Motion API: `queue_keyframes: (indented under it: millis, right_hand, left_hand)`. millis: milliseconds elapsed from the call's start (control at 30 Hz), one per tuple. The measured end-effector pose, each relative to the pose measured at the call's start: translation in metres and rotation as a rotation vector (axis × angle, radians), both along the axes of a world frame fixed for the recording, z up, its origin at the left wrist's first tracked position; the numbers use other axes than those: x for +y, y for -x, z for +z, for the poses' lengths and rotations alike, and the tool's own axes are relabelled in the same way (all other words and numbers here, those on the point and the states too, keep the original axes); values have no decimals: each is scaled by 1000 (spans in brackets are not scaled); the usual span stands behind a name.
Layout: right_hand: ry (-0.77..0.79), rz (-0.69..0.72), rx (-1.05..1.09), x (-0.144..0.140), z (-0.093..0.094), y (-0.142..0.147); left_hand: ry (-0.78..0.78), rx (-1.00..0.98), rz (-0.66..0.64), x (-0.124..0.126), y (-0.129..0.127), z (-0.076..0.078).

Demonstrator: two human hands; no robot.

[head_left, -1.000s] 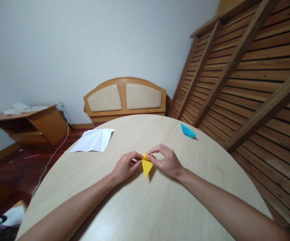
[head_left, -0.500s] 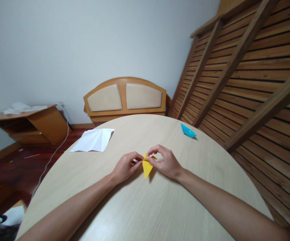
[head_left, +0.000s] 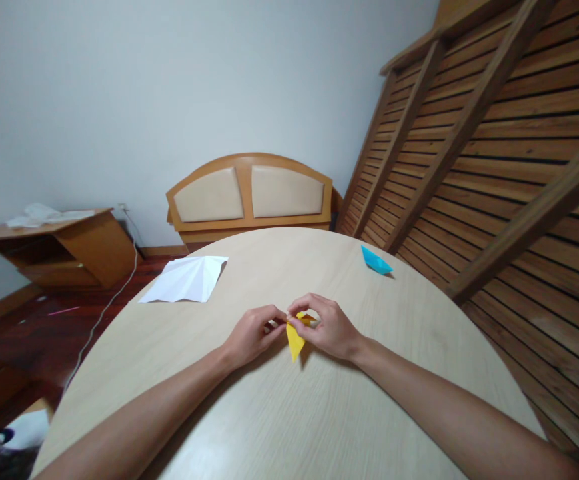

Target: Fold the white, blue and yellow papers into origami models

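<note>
A folded piece of yellow origami paper (head_left: 295,343) is held between my hands just over the middle of the table, one pointed flap hanging toward me. My left hand (head_left: 255,335) pinches its left edge with thumb and forefinger. From the other side, my right hand (head_left: 330,327) grips the upper part, its thumb and fingertips meeting close to the left fingertips. Part of the yellow paper shows through the gap in the right hand; the fingers hide the rest of the folds.
On the round wooden table (head_left: 269,267) a creased white sheet (head_left: 189,280) lies at the left and a blue folded paper boat (head_left: 376,261) at the back right. Beyond stand a headboard (head_left: 249,193) and a slatted wooden frame (head_left: 469,167). A low cabinet (head_left: 79,250) is at the left.
The yellow paper has shifted slightly right and toward me. My right fingertips have moved a little left and down, closer to the left ones. The other papers lie still.
</note>
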State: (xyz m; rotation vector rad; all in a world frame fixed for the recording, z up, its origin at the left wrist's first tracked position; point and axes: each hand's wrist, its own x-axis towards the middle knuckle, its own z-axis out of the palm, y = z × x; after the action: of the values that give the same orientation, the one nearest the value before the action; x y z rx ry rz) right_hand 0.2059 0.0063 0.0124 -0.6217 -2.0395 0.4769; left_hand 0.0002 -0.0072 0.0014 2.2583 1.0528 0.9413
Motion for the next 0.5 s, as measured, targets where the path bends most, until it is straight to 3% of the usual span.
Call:
queue_keyframes:
  millis: [500]
  right_hand:
    - [56,-116,-1,14,-4,-12]
  left_hand:
    - [42,-83,134,4,0,0]
